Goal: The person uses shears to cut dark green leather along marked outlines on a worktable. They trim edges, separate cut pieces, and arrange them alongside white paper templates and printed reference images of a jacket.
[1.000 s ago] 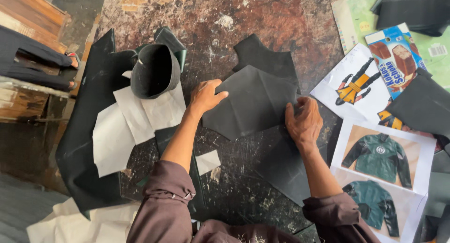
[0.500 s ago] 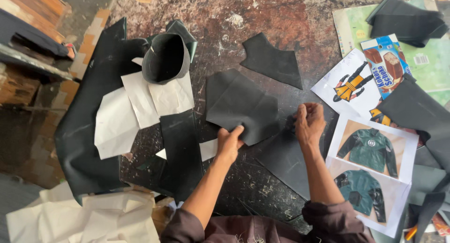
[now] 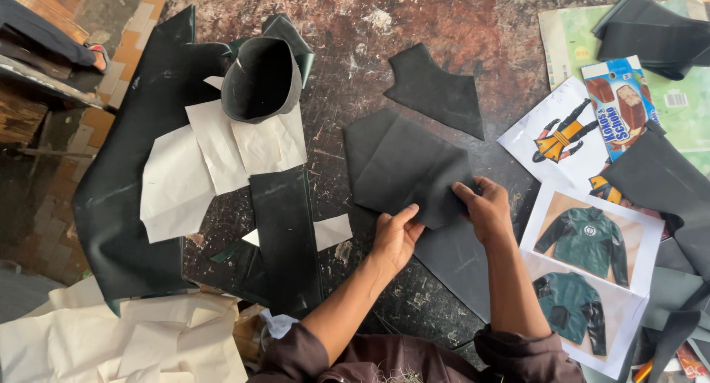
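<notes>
Left hand: the left hand (image 3: pixel 396 237) is reaching up from the bottom of the view and is gripping the lower edge of the dark cloth piece (image 3: pixel 407 168); the thumb is lying on top of the cloth and the other fingers are curling under it, pinching the edge.

Right hand: the right hand (image 3: pixel 488 209) is holding the right lower corner of the same cloth piece; its fingers are bunching together and pinching the cloth, with the fingertips hidden against the dark cloth.

Cloth piece: it is lying on the worn, stained table (image 3: pixel 333 28), in the middle of the view, between the two hands, partly folded over itself, with its lower edge lifting off a larger dark sheet (image 3: pixel 458 261) beneath.

Second cut piece: a smaller dark cutout (image 3: pixel 436 91) is lying flat just above the held piece, apart from both hands.

Roll: a dark roll of material (image 3: pixel 260 80) is standing open-ended at the upper left, resting on white paper patterns (image 3: pixel 214 161).

Strip: a long dark strip (image 3: pixel 287 235) is lying beside the left forearm, over a small white paper scrap (image 3: pixel 331 231).

Printed sheets: jacket pictures (image 3: pixel 592 265) are lying just beside the right forearm, and a cartoon figure print (image 3: pixel 551 135) is lying above them.

Box: a colourful snack box (image 3: pixel 621 102) is lying at the upper right, well apart from the hands.
</notes>
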